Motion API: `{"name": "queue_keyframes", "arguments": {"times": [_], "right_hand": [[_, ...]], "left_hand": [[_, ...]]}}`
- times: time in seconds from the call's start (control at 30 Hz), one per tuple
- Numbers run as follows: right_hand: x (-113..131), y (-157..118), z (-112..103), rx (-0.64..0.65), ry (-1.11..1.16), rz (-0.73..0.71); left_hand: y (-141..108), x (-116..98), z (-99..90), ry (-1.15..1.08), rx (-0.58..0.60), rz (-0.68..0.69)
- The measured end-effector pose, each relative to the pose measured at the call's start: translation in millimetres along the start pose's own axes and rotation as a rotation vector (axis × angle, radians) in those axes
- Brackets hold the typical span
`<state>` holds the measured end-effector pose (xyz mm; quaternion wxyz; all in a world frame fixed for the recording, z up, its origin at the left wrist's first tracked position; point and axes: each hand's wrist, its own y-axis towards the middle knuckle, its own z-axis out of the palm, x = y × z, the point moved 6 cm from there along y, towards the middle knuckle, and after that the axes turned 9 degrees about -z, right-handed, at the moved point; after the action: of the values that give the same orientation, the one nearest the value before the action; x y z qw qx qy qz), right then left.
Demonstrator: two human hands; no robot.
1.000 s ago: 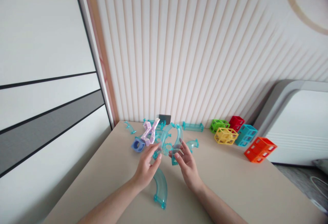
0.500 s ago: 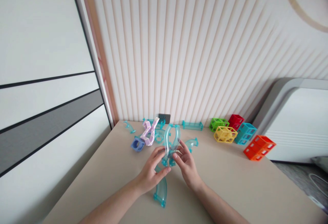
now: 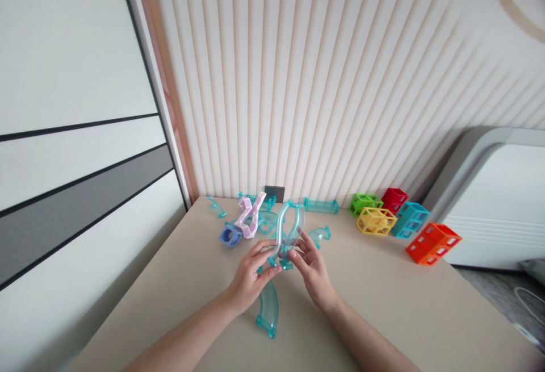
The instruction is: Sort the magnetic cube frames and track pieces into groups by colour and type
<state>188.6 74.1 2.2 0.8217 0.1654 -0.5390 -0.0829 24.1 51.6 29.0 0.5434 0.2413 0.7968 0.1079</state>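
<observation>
Two clear teal curved tube pieces stand upright between my hands, their top ends close together. My left hand (image 3: 251,272) grips the lower end of the left curved tube piece (image 3: 280,229) between thumb and fingers. Around the right curved tube piece (image 3: 297,227), the thumb and fingers of my right hand (image 3: 313,267) are closed. At the bottom the two pieces lie close; whether they are joined I cannot tell. Below my left hand, another teal curved tube piece (image 3: 269,306) lies on the table.
Behind my hands lie a lilac zigzag piece (image 3: 250,218), a blue block with a round hole (image 3: 230,235) and several teal pieces, including a straight tube (image 3: 321,206) by the wall. Green, red, yellow (image 3: 376,221), turquoise and orange (image 3: 433,243) frame blocks stand at the right.
The two held tube pieces have tilted slightly to the right at the top. Both hands keep their hold, and the view has shifted a little.
</observation>
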Motion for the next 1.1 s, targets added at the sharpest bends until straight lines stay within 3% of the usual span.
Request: {"name": "queue_keyframes", "arguments": {"times": [0.6, 0.9, 1.1], "right_hand": [[6, 1, 1, -0.013, -0.070, -0.003], [1, 5, -26, -0.178, -0.306, -0.098], [5, 13, -37, -0.241, -0.322, -0.118]], "left_hand": [[1, 4, -0.3, -0.038, 0.010, -0.055], [5, 44, -14.9, -0.514, -0.292, -0.406], [5, 47, -19.2, -0.769, -0.423, -0.478]]}}
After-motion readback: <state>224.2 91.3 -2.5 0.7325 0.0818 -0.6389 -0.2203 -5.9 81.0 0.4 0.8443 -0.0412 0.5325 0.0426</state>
